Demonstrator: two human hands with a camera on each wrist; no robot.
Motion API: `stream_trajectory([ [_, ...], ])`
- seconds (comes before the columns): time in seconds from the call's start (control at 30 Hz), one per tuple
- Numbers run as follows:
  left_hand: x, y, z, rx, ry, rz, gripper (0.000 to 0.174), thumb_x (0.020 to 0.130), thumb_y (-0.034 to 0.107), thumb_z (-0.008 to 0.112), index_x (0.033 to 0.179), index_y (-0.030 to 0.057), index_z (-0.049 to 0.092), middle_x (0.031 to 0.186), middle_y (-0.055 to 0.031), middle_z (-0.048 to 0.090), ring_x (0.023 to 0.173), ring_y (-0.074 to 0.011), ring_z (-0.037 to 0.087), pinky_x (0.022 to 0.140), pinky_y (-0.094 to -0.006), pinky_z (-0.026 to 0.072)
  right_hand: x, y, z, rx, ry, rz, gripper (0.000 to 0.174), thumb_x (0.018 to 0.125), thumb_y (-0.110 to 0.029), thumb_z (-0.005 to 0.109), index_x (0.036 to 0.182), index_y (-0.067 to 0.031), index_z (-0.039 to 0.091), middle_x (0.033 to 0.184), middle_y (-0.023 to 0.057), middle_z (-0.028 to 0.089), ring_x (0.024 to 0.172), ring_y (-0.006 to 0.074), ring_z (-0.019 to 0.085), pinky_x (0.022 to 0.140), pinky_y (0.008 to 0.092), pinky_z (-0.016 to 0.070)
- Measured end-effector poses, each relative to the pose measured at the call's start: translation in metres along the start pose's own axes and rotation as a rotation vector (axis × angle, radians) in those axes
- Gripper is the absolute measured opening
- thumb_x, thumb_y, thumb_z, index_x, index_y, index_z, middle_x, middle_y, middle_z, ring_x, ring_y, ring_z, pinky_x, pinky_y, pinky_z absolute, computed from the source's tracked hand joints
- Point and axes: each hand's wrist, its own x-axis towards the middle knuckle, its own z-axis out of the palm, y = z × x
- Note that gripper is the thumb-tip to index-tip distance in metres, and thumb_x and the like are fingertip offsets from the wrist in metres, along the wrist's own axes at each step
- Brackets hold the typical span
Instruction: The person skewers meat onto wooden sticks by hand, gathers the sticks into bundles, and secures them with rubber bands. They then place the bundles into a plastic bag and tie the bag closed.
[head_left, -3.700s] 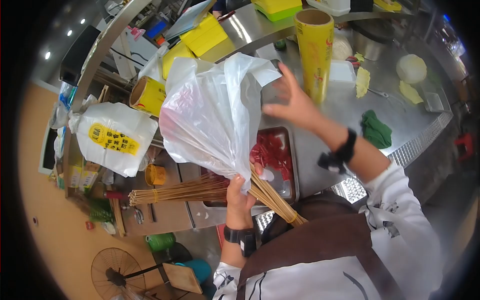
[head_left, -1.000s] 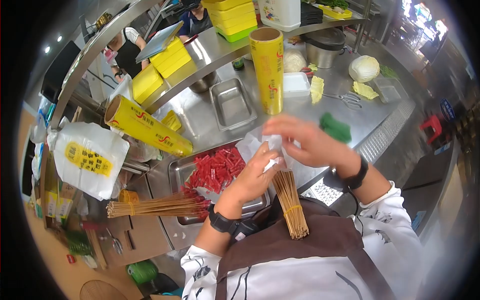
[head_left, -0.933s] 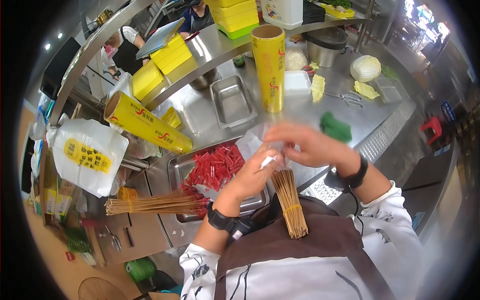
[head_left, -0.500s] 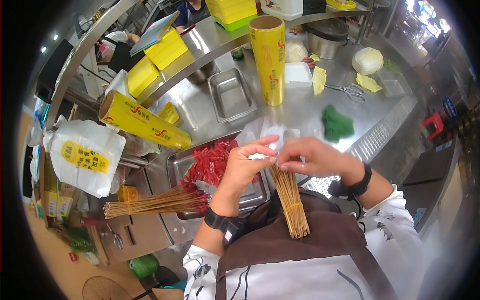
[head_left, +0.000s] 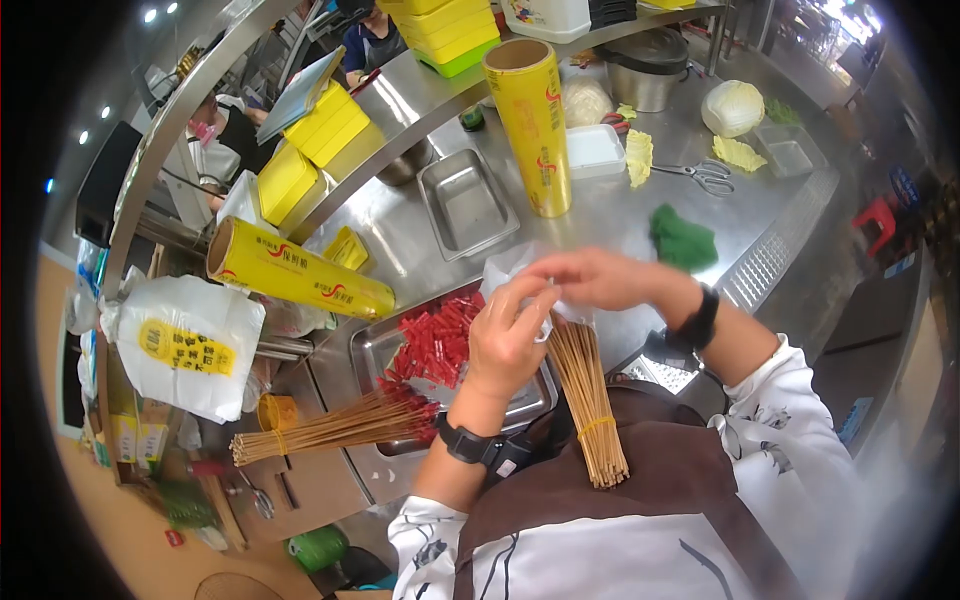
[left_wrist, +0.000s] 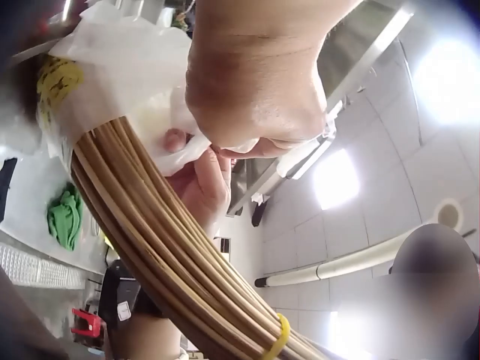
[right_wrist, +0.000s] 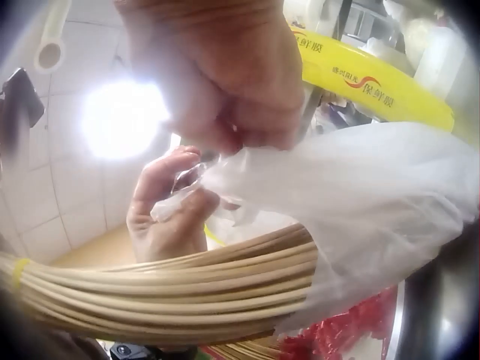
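A bundle of thin wooden skewers [head_left: 588, 405], bound by a yellow rubber band, slants from the apron up to both hands. Its upper end is wrapped in a white plastic bag [right_wrist: 382, 199], which hides the tips. My left hand [head_left: 505, 340] pinches a twisted strip of the bag beside the skewers. My right hand [head_left: 598, 278] grips the bag close by, its fingers meeting the left ones. In the right wrist view, the twisted bag end comes out between the left hand's [right_wrist: 174, 214] thumb and fingers.
A metal tray [head_left: 535, 402] holds red pieces [head_left: 440, 335] and a second skewer bundle [head_left: 320, 428] lies across its edge. Behind stand yellow cling film rolls [head_left: 530, 130] and an empty steel pan [head_left: 468, 205]. A green cloth [head_left: 683, 238] and scissors [head_left: 705, 178] lie right.
The bag, earlier spread wide above the left hand, is now gathered tightly round the skewers. Since half a second ago both hands have drawn together, the left fingers closing on the bag strip.
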Motion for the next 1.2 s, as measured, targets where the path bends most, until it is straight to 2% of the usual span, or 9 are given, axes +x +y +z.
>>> stream_trajectory([
  [0.17,-0.001,-0.010,-0.003,0.188,0.040,0.062,0.038,0.066,-0.001,0.066,0.103,0.0063,0.067,0.089,-0.0097,0.057,0.075,-0.0269,0.055,0.067,-0.0352,0.0455,0.002,0.002,-0.003,-0.036,-0.014,0.045,0.026,0.084,-0.001,0.049,0.108,-0.0003,0.058,0.109,0.0109,0.059,0.100,0.0235,0.056,0.089,0.0341,0.0430],
  [0.3,-0.004,-0.010,-0.010,0.170,-0.007,-0.024,0.020,0.080,0.009,0.062,0.099,0.0041,0.065,0.085,-0.0089,0.057,0.074,-0.0272,0.054,0.067,-0.0368,0.0445,-0.003,0.002,0.006,-0.684,0.422,-0.467,0.014,0.079,-0.003,0.056,0.092,-0.0023,0.062,0.094,0.0143,0.061,0.093,0.0299,0.056,0.082,0.0381,0.0452],
  [0.5,-0.085,-0.035,-0.019,0.199,-0.136,-0.238,0.013,0.085,0.009,0.057,0.075,0.0003,0.057,0.074,-0.0140,0.056,0.069,-0.0306,0.055,0.063,-0.0385,0.0454,-0.063,0.064,-0.037,-1.023,0.387,0.006,0.006,0.078,-0.004,0.058,0.084,-0.0024,0.060,0.089,0.0102,0.060,0.089,0.0292,0.055,0.077,0.0385,0.0450],
  [0.6,-0.105,-0.027,-0.021,-0.046,-0.223,-0.472,0.017,0.088,0.009,0.055,0.076,-0.0019,0.058,0.075,-0.0147,0.058,0.071,-0.0292,0.058,0.061,-0.0369,0.0461,-0.076,0.076,-0.026,-0.895,0.375,-0.017,0.006,0.082,-0.005,0.056,0.085,-0.0038,0.061,0.089,0.0089,0.061,0.088,0.0252,0.056,0.077,0.0360,0.0448],
  [0.67,-0.093,-0.022,-0.017,-0.487,-0.045,-0.848,0.026,0.096,0.016,0.046,0.089,-0.0035,0.062,0.094,-0.0137,0.065,0.082,-0.0182,0.059,0.064,-0.0299,0.0466,-0.072,0.071,-0.021,-0.493,0.478,0.022,0.008,0.084,-0.008,0.054,0.085,-0.0033,0.061,0.088,0.0068,0.061,0.088,0.0218,0.056,0.077,0.0343,0.0443],
  [0.83,-0.041,-0.027,0.004,-1.197,0.155,-0.912,0.043,0.100,0.032,0.035,0.096,-0.0042,0.058,0.110,-0.0199,0.062,0.088,-0.0180,0.056,0.071,-0.0256,0.0447,-0.026,0.033,-0.003,0.236,0.360,-0.081,0.019,0.090,-0.016,0.049,0.085,-0.0014,0.060,0.084,0.0035,0.057,0.084,0.0150,0.052,0.071,0.0297,0.0427],
  [0.93,-0.032,-0.025,0.020,-1.383,0.093,-0.926,0.042,0.100,0.033,0.036,0.070,0.0053,0.044,0.066,-0.0099,0.056,0.060,-0.0156,0.049,0.062,-0.0284,0.0437,-0.007,0.033,0.013,0.518,0.331,-0.009,0.021,0.091,-0.018,0.047,0.080,-0.0026,0.054,0.075,0.0044,0.053,0.070,0.0138,0.049,0.060,0.0267,0.0397],
  [1.03,-0.043,-0.033,0.022,-1.341,0.210,-0.954,0.041,0.099,0.033,0.037,0.068,0.0063,0.041,0.053,-0.0021,0.040,0.047,-0.0119,0.037,0.059,-0.0292,0.0434,-0.002,0.047,0.011,0.717,0.406,0.095,0.021,0.091,-0.016,0.043,0.073,-0.0061,0.042,0.063,0.0044,0.045,0.049,0.0121,0.040,0.047,0.0248,0.0305],
  [1.2,-0.050,-0.028,0.014,-1.176,0.197,-0.965,0.038,0.099,0.030,0.040,0.067,0.0092,0.038,0.055,-0.0004,0.038,0.048,-0.0105,0.031,0.060,-0.0331,0.0422,-0.010,0.058,0.003,0.597,0.409,0.241,0.020,0.091,-0.014,0.044,0.073,-0.0053,0.045,0.064,0.0043,0.046,0.052,0.0134,0.043,0.049,0.0260,0.0336],
])
